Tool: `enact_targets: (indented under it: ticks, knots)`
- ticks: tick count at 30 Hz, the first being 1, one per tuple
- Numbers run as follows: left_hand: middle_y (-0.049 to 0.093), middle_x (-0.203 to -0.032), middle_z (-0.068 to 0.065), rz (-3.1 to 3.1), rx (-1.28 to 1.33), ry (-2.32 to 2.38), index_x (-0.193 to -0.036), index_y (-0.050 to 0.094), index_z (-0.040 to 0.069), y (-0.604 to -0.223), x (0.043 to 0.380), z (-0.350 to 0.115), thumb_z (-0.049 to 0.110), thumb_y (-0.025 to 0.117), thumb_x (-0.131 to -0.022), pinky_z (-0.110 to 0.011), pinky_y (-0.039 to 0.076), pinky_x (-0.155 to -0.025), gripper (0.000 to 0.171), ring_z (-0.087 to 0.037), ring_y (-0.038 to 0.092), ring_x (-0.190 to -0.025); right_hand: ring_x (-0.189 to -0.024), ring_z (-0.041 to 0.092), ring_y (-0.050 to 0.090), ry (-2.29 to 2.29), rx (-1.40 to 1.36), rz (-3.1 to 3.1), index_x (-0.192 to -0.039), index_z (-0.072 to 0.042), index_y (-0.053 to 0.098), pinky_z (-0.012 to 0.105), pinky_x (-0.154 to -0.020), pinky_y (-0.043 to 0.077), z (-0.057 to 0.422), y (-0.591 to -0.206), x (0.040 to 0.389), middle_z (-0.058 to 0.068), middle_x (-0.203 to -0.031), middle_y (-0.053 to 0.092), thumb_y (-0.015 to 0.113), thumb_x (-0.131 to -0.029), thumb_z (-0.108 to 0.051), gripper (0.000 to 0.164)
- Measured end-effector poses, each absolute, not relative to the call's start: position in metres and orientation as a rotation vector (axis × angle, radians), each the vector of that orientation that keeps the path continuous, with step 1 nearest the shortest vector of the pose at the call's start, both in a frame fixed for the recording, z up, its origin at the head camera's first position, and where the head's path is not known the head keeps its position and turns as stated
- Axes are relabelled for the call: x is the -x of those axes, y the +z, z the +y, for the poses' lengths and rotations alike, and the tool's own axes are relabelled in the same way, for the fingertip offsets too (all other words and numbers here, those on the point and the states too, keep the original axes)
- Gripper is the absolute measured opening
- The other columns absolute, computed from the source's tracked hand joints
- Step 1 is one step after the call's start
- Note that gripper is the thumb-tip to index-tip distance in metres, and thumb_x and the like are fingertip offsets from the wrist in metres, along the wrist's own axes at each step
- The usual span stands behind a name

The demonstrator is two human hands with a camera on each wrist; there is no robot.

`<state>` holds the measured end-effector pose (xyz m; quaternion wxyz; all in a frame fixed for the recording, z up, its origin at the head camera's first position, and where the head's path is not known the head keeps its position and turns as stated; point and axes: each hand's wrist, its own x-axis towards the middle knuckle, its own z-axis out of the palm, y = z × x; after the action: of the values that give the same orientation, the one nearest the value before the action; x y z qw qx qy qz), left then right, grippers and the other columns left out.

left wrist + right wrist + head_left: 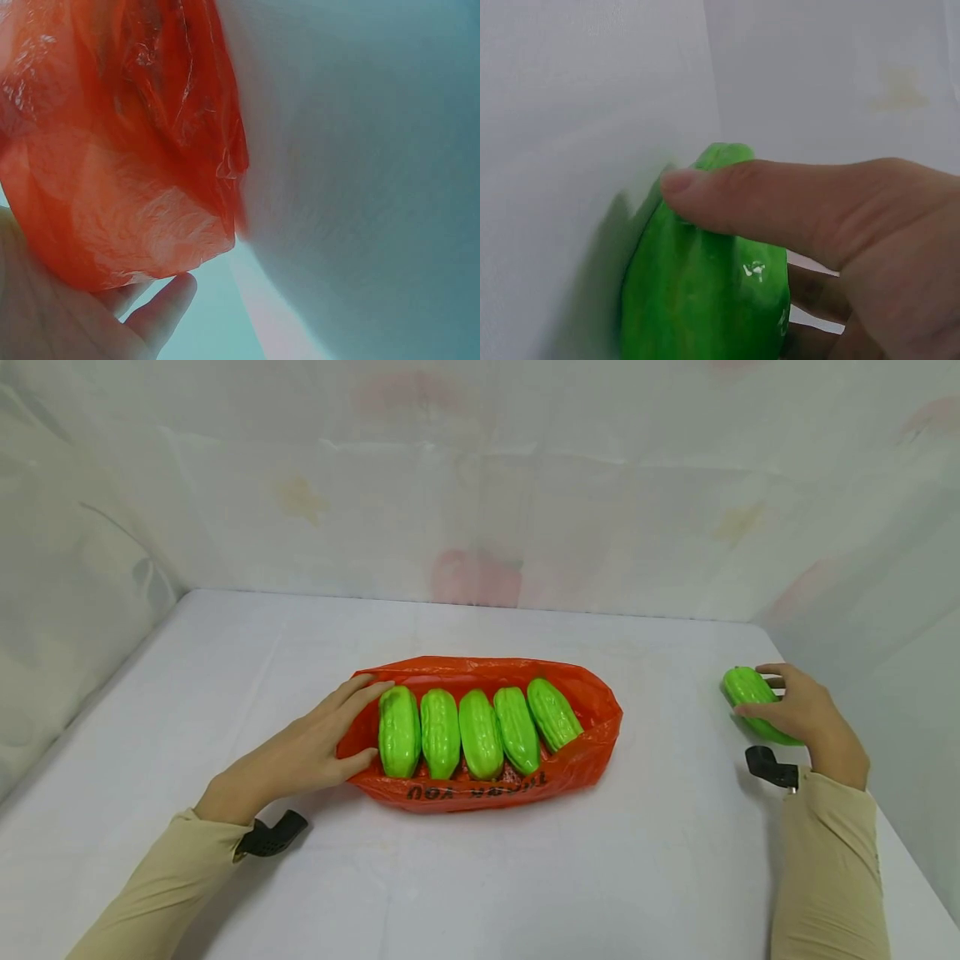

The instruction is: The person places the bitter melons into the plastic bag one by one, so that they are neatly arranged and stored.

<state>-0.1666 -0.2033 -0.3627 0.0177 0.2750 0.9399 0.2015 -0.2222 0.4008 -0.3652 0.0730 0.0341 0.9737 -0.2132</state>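
Observation:
A red plastic bag [487, 797] with dark lettering lies with its mouth spread wide in the middle of the table. Inside it several green ridged gourds [480, 735] lie side by side in a row. My left hand [318, 747] holds the bag's left end, fingers over the far rim and thumb at the near side. In the left wrist view the bag's red film [150, 217] lies against that hand. Far to the right, my right hand [813, 710] grips another green ridged gourd [750, 689], thumb on its near side. The right wrist view shows the thumb across this gourd [705, 300].
A white cloth covers the table [480, 877]. Pale sheeting [600, 527] with faint coloured prints rises behind the table and along both sides. The right-hand gourd lies near the table's right edge. Black wrist devices [273, 833] are on both forearms.

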Motion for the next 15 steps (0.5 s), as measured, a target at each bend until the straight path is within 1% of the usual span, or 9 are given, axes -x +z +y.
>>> enact_targets:
  ticks: [4,9,15]
  knots:
    - [0.023,-0.161,-0.015,2.918,-0.857,0.626,-0.157,0.022,0.02,-0.363,0.167,-0.203,0.018,0.064,-0.091,-0.064,0.043,-0.103,0.079,-0.04,0.033,-0.144,-0.122,0.06,0.038,-0.644,-0.071,2.928,-0.145,0.013,0.025,0.067,-0.094,0.04,0.399,-0.365,0.223,0.048,-0.138,0.034,0.07,-0.088,-0.027,0.083]
    - [0.022,-0.161,-0.016,2.915,-0.854,0.623,-0.157,0.021,0.021,-0.362,0.167,-0.203,0.017,0.064,-0.091,-0.065,0.043,-0.103,0.079,-0.04,0.032,-0.144,-0.124,0.059,0.037,-0.698,-0.031,2.927,-0.148,0.009,0.027,0.066,-0.092,0.042,0.396,-0.363,0.223,0.045,-0.141,0.034,0.07,-0.089,-0.023,0.08]
    - [0.022,-0.161,-0.015,2.907,-0.853,0.632,-0.157,0.021,0.021,-0.361,0.166,-0.203,0.017,0.064,-0.091,-0.065,0.042,-0.104,0.079,-0.04,0.031,-0.145,-0.128,0.06,0.037,-0.739,0.027,2.929,-0.15,0.006,0.027,0.068,-0.094,0.042,0.388,-0.359,0.223,0.042,-0.143,0.034,0.068,-0.09,-0.02,0.077]
